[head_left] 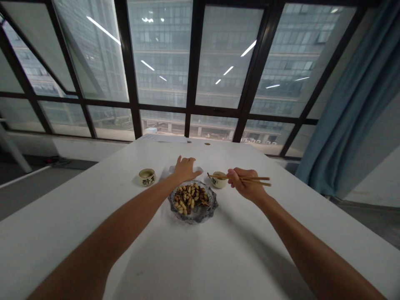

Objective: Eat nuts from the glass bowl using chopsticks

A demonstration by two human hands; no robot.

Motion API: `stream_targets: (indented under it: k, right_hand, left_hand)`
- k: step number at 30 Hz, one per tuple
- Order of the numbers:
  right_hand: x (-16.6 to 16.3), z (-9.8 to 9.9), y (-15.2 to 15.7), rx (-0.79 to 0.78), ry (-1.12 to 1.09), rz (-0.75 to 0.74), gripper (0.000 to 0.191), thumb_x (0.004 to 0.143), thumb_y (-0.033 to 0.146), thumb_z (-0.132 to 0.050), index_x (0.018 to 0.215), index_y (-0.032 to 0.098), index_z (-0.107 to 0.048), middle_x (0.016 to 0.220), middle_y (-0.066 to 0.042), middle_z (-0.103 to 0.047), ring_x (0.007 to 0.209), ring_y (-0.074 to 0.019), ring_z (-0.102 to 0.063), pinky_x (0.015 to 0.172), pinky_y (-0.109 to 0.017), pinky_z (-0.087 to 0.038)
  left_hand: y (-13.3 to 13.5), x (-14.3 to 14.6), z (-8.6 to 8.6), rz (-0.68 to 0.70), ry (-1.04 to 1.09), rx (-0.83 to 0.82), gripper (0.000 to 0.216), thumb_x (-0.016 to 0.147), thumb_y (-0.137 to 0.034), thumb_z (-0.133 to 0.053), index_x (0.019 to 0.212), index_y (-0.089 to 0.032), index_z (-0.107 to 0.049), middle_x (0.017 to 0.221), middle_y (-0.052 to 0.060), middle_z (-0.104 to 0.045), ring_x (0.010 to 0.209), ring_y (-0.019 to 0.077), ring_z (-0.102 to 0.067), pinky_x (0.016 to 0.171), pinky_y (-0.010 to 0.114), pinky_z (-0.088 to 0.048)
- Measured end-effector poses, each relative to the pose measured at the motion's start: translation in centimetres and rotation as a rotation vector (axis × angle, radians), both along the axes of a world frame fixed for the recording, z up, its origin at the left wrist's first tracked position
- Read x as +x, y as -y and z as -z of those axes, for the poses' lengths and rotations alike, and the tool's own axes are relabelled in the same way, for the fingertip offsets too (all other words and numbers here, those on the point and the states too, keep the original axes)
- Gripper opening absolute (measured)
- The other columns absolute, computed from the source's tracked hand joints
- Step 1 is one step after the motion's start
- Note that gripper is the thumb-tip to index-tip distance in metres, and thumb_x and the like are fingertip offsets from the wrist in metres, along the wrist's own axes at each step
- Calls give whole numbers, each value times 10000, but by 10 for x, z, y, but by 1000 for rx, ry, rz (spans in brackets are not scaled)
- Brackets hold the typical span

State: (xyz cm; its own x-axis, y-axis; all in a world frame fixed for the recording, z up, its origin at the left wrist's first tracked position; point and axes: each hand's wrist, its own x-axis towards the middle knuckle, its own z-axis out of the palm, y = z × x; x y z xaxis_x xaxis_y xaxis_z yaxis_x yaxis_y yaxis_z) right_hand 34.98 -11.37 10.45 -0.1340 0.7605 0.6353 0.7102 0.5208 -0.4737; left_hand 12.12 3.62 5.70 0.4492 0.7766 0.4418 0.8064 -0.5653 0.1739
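My right hand (245, 182) is closed round a pair of wooden chopsticks (256, 181). Their tips reach left over a small cream cup (219, 182) with dark lettering, and a small dark bit shows at the tip end. My left hand (185, 168) is stretched out with its fingers apart, just behind a scalloped glass bowl (213, 208). Beneath and beside that hand lies something pale and see-through (197, 169), largely hidden, so I cannot tell whether I touch it. Peanuts (187, 198) mixed with dark pieces lie in the bowl.
A second cream cup (146, 178) with dark lettering stands left of the bowl on the white table (193, 258). Paper sheets (168, 138) lie at the far edge, before large framed windows. A blue curtain (340, 112) hangs at the right.
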Motion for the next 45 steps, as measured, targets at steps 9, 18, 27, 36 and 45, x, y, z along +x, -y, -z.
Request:
stream_targets:
  k: [9,18,27,36,45]
  right_hand:
    - [2,0,-2,11,-24,2,618,962,694,-406,674,206,-655,594,-60,-696,487,-160,-640,482,-264,-491]
    - [9,11,-11,146,-69,70,585,997,621,-403,694,190,-658,591,-62,-708,474,-159,-655,486,-261,-502]
    - [-3,29,-21,56,-72,3,540,959,657,-459,799,203,-704,655,-55,-735,584,-192,-700,578,-292,-537]
    - [0,35,-31,-7,-458,2,577,900,723,-511,825,176,-681,665,-67,-722,566,-179,-678,535,-288,-549]
    - [-14,-1,-4,-381,-457,-182,704,736,848,-580,590,162,-638,416,-34,-594,300,-112,-507,306,-215,-394]
  left_hand:
    - [-18,7,3,43,-130,-177,676,775,-521,-729,1339,-210,-522,1268,148,-696,1263,351,-583,1190,617,-144]
    - [-11,4,0,273,34,65,790,696,-313,-810,1404,-263,-463,1417,98,-594,1297,307,-549,1205,482,-258]
    - [-2,13,-1,299,77,-91,777,750,-389,-796,1406,-180,-434,1363,163,-636,1290,312,-585,1184,510,-270]
    - [-7,-14,-9,145,15,-130,571,921,-553,-549,1351,-178,-526,1407,153,-615,1314,296,-570,1200,500,-243]
    - [-11,-64,-7,-16,-238,-206,479,943,-473,-487,1298,-174,-606,1366,130,-650,1262,296,-601,1087,434,-419]
